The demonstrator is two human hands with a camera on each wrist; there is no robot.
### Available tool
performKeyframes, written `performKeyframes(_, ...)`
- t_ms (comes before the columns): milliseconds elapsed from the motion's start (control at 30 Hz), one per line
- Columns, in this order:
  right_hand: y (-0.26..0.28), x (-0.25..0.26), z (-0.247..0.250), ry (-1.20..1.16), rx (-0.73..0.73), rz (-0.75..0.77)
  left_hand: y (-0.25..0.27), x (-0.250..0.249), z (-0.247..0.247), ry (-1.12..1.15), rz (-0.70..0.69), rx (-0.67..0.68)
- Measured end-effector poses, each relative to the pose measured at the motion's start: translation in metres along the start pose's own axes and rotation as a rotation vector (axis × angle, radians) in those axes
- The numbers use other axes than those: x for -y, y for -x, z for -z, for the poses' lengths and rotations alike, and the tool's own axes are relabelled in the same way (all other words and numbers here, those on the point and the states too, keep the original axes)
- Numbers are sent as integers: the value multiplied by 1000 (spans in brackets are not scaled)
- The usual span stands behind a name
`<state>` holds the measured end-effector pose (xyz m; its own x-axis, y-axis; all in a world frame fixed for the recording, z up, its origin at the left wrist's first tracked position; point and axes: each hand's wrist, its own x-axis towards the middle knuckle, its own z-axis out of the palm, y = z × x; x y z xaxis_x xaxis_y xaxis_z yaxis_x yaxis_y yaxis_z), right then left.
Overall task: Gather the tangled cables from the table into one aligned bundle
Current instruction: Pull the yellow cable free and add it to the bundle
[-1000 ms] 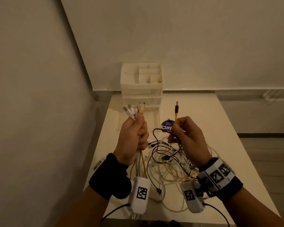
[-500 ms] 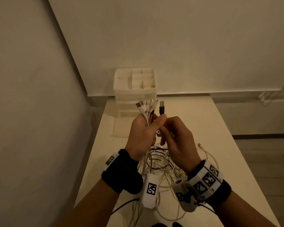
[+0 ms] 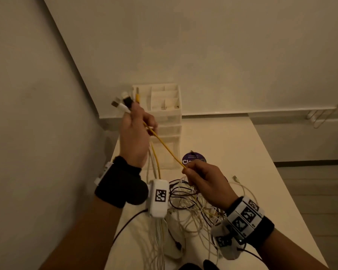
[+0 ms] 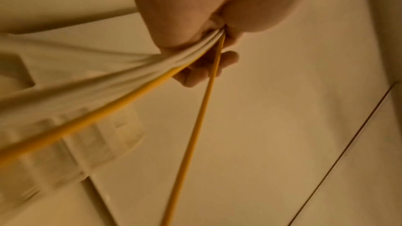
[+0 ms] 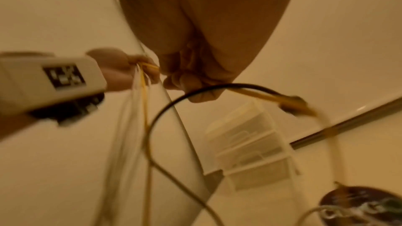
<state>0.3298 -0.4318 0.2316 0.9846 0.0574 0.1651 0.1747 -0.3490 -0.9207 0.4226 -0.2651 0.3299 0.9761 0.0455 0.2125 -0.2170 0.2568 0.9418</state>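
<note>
From the head view, our left hand [image 3: 134, 137] grips the bundle [image 3: 125, 101] raised, plugs fanned upward, while our right hand [image 3: 205, 179] pinches the yellow cable [image 3: 165, 146], drawn taut over the tangle [image 3: 189, 201] on the table [image 3: 232, 145].

At the left wrist, white and yellow strands leave the closed fist; we should squeeze firmly so plugs stay level.

The right wrist view is blurred; we would slide, not yank, since loops could snag.

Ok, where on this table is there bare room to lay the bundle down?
The right side of the table, beyond the purple disc, is bare. The near middle is crowded with loose cables; the white organizer fills the far left corner.
</note>
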Motion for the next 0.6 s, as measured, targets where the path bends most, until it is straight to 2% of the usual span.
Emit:
performKeyframes(100,-1,-25,9,96,-24,-16,-14,-21,11,211,0,-42)
performKeyframes(167,-2,-35,12,80,-39,-50,-15,-28,16,200,17,-8)
performKeyframes(267,-3,-36,13,73,-44,-75,1,-17,12,21,62,162)
performKeyframes(333,-8,-31,12,55,-41,-80,17,0,7,-209,52,281)
performKeyframes(467,-19,-12,20,-88,-36,-127,36,39,-2,-606,34,417)
performKeyframes(533,-24,-2,26,-233,-16,-152,44,51,-8,-688,68,464)
performKeyframes(600,-28,6,29,-345,-8,-179,49,57,-13,-657,72,465)
